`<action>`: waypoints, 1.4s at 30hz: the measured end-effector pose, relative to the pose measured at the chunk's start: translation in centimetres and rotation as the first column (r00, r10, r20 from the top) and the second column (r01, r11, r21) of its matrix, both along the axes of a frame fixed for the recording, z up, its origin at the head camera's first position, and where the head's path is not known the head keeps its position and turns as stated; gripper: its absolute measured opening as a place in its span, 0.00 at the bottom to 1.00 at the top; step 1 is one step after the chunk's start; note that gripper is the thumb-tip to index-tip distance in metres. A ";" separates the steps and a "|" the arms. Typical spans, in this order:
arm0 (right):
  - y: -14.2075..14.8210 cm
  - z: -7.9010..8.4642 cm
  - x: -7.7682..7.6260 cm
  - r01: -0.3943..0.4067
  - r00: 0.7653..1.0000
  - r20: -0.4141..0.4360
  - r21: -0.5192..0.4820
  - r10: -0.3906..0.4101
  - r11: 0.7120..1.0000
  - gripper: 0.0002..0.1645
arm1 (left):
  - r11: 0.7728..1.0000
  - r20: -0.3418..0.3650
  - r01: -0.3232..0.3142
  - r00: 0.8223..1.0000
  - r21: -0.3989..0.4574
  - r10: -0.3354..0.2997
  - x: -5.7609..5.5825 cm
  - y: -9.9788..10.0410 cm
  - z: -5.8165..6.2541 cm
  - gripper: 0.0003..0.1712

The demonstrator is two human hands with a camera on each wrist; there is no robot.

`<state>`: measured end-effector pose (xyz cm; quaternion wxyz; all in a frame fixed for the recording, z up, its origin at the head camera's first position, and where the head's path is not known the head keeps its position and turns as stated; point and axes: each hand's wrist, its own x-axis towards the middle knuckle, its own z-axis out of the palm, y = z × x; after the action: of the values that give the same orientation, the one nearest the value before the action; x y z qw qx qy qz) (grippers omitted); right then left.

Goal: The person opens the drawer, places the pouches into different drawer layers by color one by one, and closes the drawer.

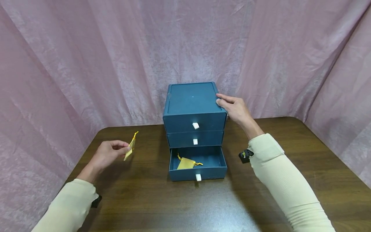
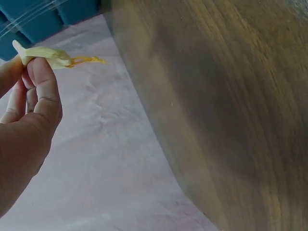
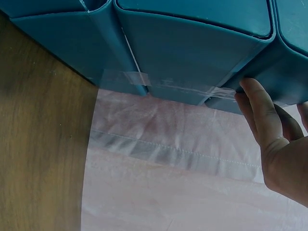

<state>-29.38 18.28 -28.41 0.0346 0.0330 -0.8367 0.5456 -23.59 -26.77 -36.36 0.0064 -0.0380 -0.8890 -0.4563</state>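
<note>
My left hand (image 1: 108,154) pinches a small yellow drawstring pouch (image 1: 131,149) between thumb and fingers, held above the table left of a dark teal drawer unit (image 1: 191,98). In the left wrist view, the orange-yellow cord of this pouch (image 2: 55,57) sticks out past the fingers. My right hand (image 1: 236,108) rests on the upper right edge of the unit, thumb and a finger over its top. The right wrist view has other fingers (image 3: 262,108) nearly straight against its side. At the bottom, a pulled-out drawer (image 1: 213,173) contains another yellow drawstring pouch (image 1: 185,163).
Two closed drawers with white pull tabs (image 1: 195,125) sit above the pulled-out one. The unit stands on a brown wooden table (image 1: 139,199), near its back edge. Behind hangs a pink curtain (image 1: 116,58). Clear tape (image 3: 178,86) runs along the unit's side.
</note>
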 end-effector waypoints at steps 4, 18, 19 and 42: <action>0.0 0.0 0.0 -0.002 1.000 -0.006 -0.007 0.002 1.000 0.29 | 1.000 -0.012 0.002 1.000 -0.009 -0.002 0.0 0.2 0.2 0.16; -0.1 0.0 -0.1 0.003 1.000 -0.011 -0.023 -0.003 1.000 0.28 | 0.999 -0.034 0.037 0.999 0.001 -0.037 0.3 1.5 0.9 0.16; -0.1 0.0 -0.1 0.004 1.000 -0.011 -0.024 -0.004 1.000 0.28 | 0.999 -0.036 0.040 0.999 0.001 -0.040 0.3 1.6 0.9 0.15; 0.0 -0.2 -0.1 -0.004 1.000 -0.013 -0.037 0.004 0.999 0.28 | 0.992 -0.053 0.121 0.991 0.030 -0.119 1.0 3.9 2.2 0.13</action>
<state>-29.47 18.26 -28.62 0.0394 0.0375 -0.8263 0.5606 -22.61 -22.83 -34.15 0.0023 -0.1030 -0.8769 -0.4695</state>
